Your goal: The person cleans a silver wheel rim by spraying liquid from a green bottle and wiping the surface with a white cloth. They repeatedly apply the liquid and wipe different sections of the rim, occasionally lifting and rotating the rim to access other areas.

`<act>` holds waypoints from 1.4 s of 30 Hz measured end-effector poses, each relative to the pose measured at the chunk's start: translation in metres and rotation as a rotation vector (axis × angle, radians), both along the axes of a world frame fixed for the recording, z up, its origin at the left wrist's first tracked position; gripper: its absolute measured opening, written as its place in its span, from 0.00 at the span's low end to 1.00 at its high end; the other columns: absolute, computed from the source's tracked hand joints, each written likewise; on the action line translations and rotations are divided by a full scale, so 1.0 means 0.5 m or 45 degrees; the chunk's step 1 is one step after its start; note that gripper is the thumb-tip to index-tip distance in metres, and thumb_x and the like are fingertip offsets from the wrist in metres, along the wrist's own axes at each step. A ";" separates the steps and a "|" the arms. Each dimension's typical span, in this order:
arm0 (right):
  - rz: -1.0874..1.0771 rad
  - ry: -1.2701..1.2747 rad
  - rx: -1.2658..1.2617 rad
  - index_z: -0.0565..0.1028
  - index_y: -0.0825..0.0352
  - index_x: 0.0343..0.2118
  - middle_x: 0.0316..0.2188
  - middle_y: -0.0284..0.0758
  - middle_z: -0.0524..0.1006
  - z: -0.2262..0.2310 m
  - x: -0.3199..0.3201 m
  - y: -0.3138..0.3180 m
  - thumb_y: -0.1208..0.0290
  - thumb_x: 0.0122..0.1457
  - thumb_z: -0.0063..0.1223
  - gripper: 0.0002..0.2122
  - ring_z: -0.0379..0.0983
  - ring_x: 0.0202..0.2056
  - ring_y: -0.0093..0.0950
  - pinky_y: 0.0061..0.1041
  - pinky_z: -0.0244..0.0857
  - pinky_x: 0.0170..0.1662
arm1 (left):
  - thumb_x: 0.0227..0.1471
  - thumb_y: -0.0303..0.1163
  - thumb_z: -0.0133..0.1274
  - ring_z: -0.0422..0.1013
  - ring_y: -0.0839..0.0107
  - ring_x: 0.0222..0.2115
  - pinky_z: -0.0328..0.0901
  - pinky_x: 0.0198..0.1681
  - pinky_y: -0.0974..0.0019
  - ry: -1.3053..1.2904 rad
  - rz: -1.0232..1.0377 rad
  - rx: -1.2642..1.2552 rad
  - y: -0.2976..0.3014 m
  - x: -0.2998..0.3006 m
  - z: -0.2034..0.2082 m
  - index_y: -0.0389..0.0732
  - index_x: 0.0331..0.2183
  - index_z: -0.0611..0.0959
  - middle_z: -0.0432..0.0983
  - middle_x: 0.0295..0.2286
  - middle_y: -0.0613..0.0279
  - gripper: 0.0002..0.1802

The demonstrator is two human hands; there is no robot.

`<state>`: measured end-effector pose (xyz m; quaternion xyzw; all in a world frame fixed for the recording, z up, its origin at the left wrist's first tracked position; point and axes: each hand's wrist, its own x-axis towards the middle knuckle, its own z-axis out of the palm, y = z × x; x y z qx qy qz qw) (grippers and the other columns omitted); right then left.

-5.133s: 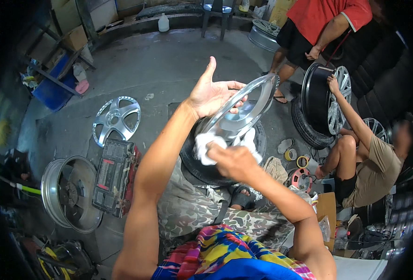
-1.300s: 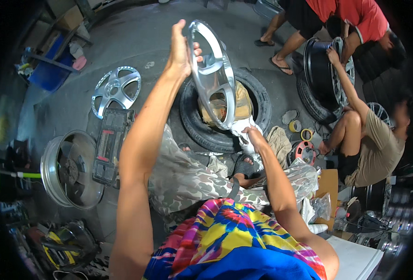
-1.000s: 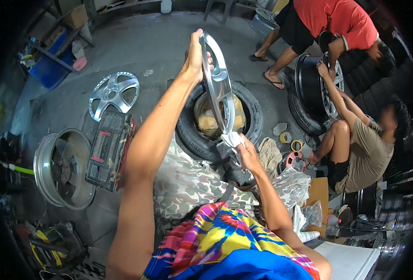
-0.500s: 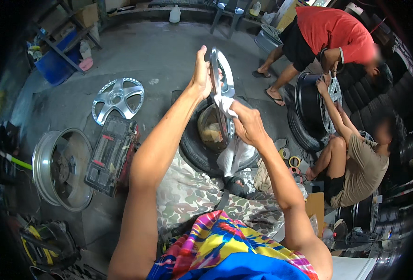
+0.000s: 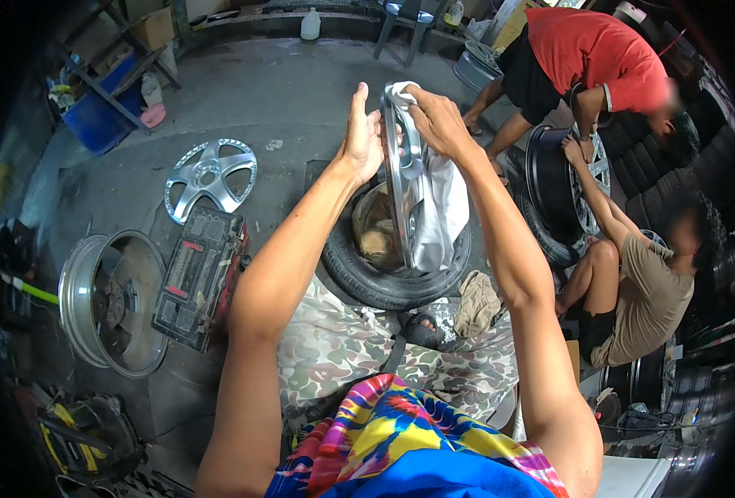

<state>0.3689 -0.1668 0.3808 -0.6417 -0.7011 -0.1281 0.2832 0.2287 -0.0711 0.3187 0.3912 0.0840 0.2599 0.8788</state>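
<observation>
A silver wheel face [image 5: 397,191] stands edge-on in front of me, over a tyre [image 5: 392,292] lying flat on the floor. At its left side, my left hand [image 5: 361,139] holds it, thumb pointing up and fingertips passing through a spoke opening. My right hand [image 5: 440,120] is closed on a white cloth [image 5: 444,207] and presses it to the upper rim. The rest of the cloth hangs down along the right side. Inside the tyre sits a container [image 5: 373,228] with something brownish in it, partly hidden by the wheel face.
Another five-spoke wheel face [image 5: 187,199] lies on the floor at left, near a black toolbox [image 5: 193,290] and a wheel barrel [image 5: 83,299]. At right, a person in red [image 5: 591,58] and a seated person [image 5: 649,286] handle a black wheel [image 5: 547,178]. A beige rag [image 5: 477,305] lies beside the tyre.
My right hand has moved the cloth up the wheel face, from its middle to the upper rim. The wheel face has shifted slightly right, with my left hand still on it.
</observation>
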 end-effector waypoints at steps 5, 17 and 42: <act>0.249 -0.066 -0.106 0.72 0.60 0.41 0.31 0.45 0.79 -0.041 -0.085 -0.115 0.79 0.52 0.49 0.12 0.76 0.32 0.50 0.45 0.69 0.32 | 0.52 0.80 0.37 0.73 0.65 0.35 0.71 0.45 0.59 0.021 0.054 -0.060 0.014 -0.015 -0.007 0.33 0.46 0.75 0.75 0.33 0.57 0.53; 0.169 -0.296 -0.870 0.69 0.60 0.39 0.37 0.33 0.79 -0.352 -0.079 -0.421 0.76 0.53 0.52 0.10 0.78 0.28 0.42 0.42 0.70 0.27 | 0.52 0.78 0.42 0.70 0.65 0.31 0.69 0.37 0.56 0.059 0.065 0.007 0.024 -0.030 -0.002 0.35 0.44 0.74 0.71 0.32 0.57 0.49; -0.798 2.189 -0.912 0.71 0.77 0.55 0.55 0.53 0.72 -0.610 0.001 -0.467 0.59 0.64 0.41 0.26 0.70 0.56 0.39 0.38 0.61 0.58 | 0.50 0.75 0.42 0.52 0.71 0.18 0.48 0.23 0.65 0.684 0.554 -0.445 0.055 -0.236 -0.249 0.43 0.35 0.71 0.55 0.18 0.69 0.39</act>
